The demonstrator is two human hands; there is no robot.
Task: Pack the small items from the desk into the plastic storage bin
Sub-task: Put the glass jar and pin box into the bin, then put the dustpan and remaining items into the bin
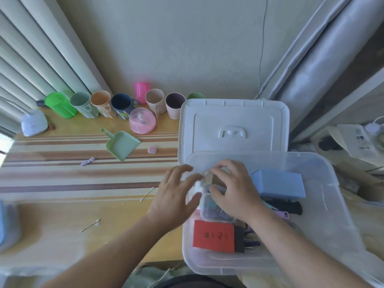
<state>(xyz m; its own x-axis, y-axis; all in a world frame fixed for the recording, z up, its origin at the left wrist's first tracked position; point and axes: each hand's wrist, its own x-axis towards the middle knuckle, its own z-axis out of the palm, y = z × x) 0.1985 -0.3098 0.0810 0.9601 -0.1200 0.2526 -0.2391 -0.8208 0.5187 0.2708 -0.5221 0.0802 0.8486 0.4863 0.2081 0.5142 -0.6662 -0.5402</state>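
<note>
both hands are over the left half of the plastic storage bin (324, 206), which sits at the right end of the counter (62, 183), its near side overhanging the front edge. the left hand (176, 194) has its fingers spread and lies against a pale, blurred small item (204, 180); the right hand (232, 188) is curved over the same item from the other side, fingers bent round it. motion blur hides what the item is and whether the left hand really grips it, so i cannot tell that part.

the bin is already fairly full: a blue box (278, 182), a clear case of small bits (216, 210) just under the hands, a red card (214, 235), and dark things beside them. its lid (234, 125) lies flat behind it, near the back edge.

the likely trouble is crowding. if the item is pushed down onto the clear case, it could sit proud of the rim and stop the lid closing later, or tip the case and spill its contents. with so much of the bin past the front edge, a hard press on the near side could rock it off the counter.

still out on the counter: a green dustpan (121, 145), a small pink box (152, 150), a lilac clip (88, 161), and cotton swabs (147, 193) near the front edge, light enough for a passing forearm to sweep to the floor. the row of cups (122, 104) along the back edge looks too large to count as small items.
</note>
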